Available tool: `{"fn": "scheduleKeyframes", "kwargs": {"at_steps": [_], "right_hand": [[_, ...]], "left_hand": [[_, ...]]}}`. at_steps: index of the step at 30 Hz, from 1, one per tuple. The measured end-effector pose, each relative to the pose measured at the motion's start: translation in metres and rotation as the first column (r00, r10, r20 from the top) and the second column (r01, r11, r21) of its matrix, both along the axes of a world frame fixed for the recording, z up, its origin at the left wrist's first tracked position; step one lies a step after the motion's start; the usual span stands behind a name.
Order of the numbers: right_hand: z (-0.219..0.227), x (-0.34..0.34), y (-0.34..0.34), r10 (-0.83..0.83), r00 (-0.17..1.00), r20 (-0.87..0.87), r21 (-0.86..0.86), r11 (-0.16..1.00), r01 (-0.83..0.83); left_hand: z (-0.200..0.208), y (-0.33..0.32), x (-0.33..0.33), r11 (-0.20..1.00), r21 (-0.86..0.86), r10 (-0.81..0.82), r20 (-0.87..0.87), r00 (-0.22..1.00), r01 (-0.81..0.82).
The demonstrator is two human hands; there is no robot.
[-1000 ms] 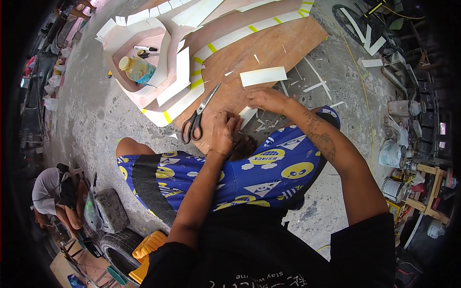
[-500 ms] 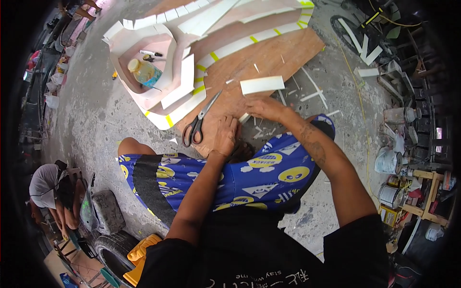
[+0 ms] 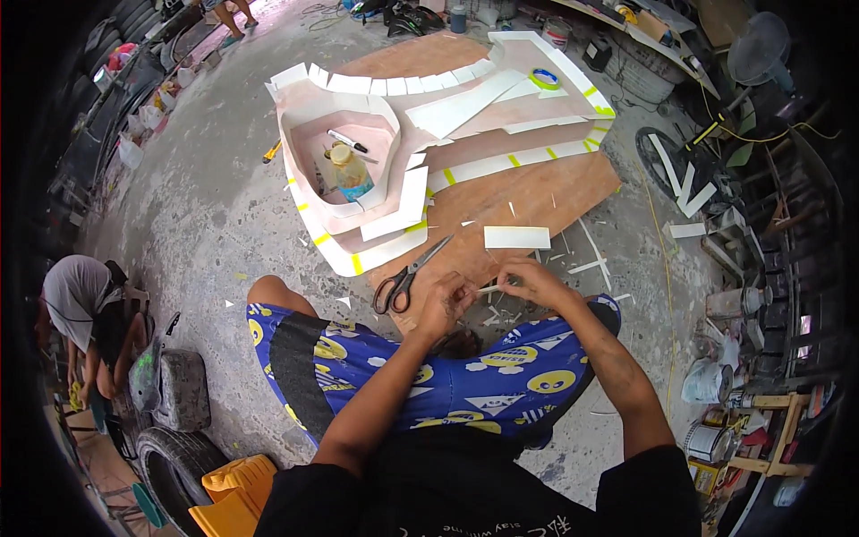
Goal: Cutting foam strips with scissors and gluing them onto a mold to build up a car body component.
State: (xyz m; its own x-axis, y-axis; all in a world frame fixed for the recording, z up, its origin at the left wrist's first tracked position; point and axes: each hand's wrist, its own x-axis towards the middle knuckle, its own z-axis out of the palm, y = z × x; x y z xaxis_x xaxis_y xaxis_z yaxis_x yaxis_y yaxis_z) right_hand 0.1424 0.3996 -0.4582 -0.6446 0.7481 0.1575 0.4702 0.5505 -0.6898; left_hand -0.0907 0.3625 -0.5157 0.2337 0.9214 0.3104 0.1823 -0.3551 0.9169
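My left hand (image 3: 447,301) is closed, its fingers pinched round one end of a narrow white strip (image 3: 488,289). The strip's other end is pinched by my right hand (image 3: 531,281). Both hands are just over the near edge of a brown wooden board (image 3: 573,186). Scissors with black handles (image 3: 404,283) lie on the board beside my left hand. Beyond my right hand is a white rectangular piece (image 3: 517,237). A large pinkish panel (image 3: 362,255) edged with white strips and yellow tape covers the board's far side. A bottle (image 3: 350,172) and a marker (image 3: 347,140) rest within its walled opening.
A yellow tape roll (image 3: 544,79) sits on the panel. White offcuts (image 3: 591,259) are scattered over the concrete floor (image 3: 206,215). At the right are loose strips (image 3: 686,190) and cans (image 3: 710,440). A crouching person (image 3: 82,309) and a tyre (image 3: 183,470) are at the left.
My view has tilted up, so the panel's far side and tape roll now show. My hands have risen off the board, and the white strip shows between them.
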Motion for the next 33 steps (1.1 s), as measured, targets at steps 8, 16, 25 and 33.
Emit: {"fn": "scheduleKeyframes", "kwargs": {"at_steps": [8,16,25,33], "right_hand": [[0.063,-0.066,-0.080,-0.722,0.625,-0.297,-0.704,0.608,0.367],[0.065,-0.120,-0.072,-0.501,0.802,-0.327,-0.696,0.702,0.155],[0.084,-0.181,-0.051,-0.471,0.827,-0.307,-0.779,0.623,0.066],[0.071,-0.210,-0.042,-0.457,0.829,-0.322,-0.769,0.637,0.053]], "left_hand": [[0.096,-0.027,-0.072,0.855,-0.514,0.022,0.171,0.985,0.070],[0.105,-0.058,-0.131,0.740,-0.656,0.138,0.363,0.922,0.147],[0.110,-0.071,-0.198,0.937,-0.339,0.047,0.370,0.928,0.088],[0.111,-0.057,-0.198,0.980,0.011,0.195,0.164,0.967,-0.199]]}}
